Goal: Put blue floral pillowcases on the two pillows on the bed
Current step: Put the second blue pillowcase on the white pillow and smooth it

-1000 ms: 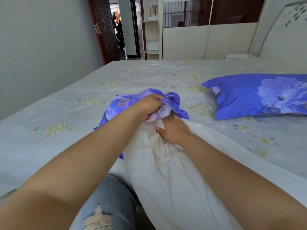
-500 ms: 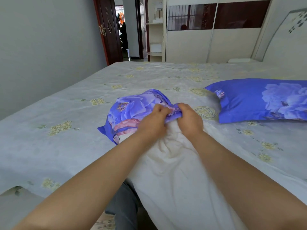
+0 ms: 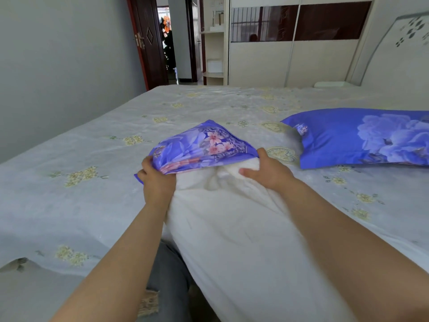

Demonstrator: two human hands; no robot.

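Pinching the left edge of the blue floral pillowcase [image 3: 204, 147] with the left hand [image 3: 156, 180], fingers curled shut on the cloth. Pinching the right edge of the same opening with the right hand [image 3: 267, 170], thumb on top and fingers tucked under. Stretched wide between the two hands, with only the far tip of the white pillow [image 3: 243, 240] poked inside. Lying long on the bed [image 3: 81, 205], from the hands back toward the knee in torn jeans [image 3: 167, 287]. Most of that pillow bare, so lots of pulling left. Farther right, a second pillow [image 3: 362, 138] already dressed in blue, resting flat near the headboard [image 3: 399, 47]. About halfway done, by the look of it. For room: plenty of flat sheet to the left and past the hands. Near edge of the bed close to the body, with the pillow's near end seeming to hang over it, so could slide off. Dressed pillow near on the right, but not touching.
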